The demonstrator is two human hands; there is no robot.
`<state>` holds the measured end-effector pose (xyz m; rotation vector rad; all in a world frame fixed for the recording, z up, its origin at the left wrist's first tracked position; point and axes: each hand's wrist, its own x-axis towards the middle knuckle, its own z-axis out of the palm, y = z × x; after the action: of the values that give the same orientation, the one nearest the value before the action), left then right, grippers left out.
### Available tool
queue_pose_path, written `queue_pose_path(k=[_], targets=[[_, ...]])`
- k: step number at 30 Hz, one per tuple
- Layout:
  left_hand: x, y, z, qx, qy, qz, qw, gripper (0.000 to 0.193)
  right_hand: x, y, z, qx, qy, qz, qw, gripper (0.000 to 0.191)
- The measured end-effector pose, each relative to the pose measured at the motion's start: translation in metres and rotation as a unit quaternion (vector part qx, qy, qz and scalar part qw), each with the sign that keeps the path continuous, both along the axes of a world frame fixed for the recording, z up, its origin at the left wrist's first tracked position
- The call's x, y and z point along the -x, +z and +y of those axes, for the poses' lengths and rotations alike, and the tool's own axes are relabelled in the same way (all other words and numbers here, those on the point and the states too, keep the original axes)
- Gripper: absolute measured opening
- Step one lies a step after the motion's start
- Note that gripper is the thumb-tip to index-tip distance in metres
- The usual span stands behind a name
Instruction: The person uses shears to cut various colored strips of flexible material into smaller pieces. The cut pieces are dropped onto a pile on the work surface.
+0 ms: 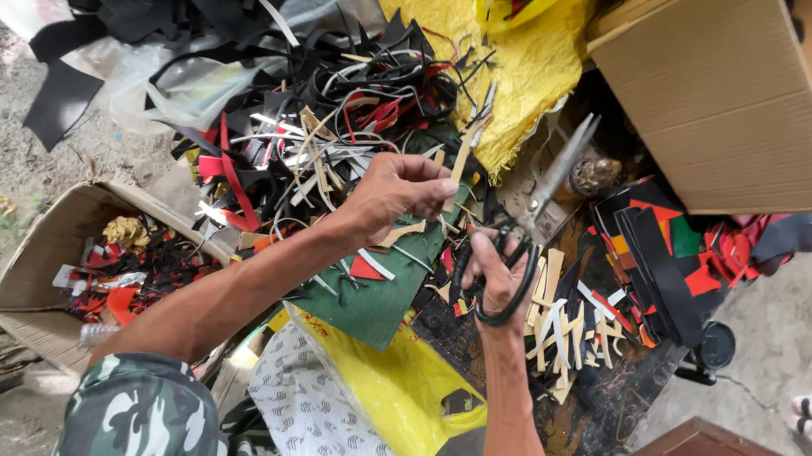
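My left hand pinches a thin tan strip that stands upright above a heap of offcuts. My right hand grips the black handles of large metal scissors, whose blades point up and to the right, just beside the strip. Below both hands lie a dark green sheet and several cream and tan cut strips on a dark work surface.
A pile of black, red and white scraps spreads behind my hands. A large cardboard box stands at the upper right, a smaller box of scraps at the left. Stacked black, red and green pieces lie right. A yellow bag lies below.
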<state>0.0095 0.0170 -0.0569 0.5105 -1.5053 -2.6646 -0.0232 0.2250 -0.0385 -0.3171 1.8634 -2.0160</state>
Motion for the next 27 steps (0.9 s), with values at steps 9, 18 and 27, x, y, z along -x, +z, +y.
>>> queue_pose_path(k=[9,18,27], targets=[[0.014,0.007,0.016,0.047,0.001,0.042,0.998,0.021,0.012,-0.009,-0.019,0.097,0.018,-0.084,0.992,0.017],[0.02,-0.009,0.011,0.024,-0.035,0.075,0.996,0.022,0.026,-0.006,-0.023,0.157,0.053,-0.214,0.963,0.016],[0.024,-0.014,-0.002,0.095,-0.031,0.027,0.995,0.033,0.01,-0.011,-0.017,-0.043,0.011,-0.099,0.994,0.03]])
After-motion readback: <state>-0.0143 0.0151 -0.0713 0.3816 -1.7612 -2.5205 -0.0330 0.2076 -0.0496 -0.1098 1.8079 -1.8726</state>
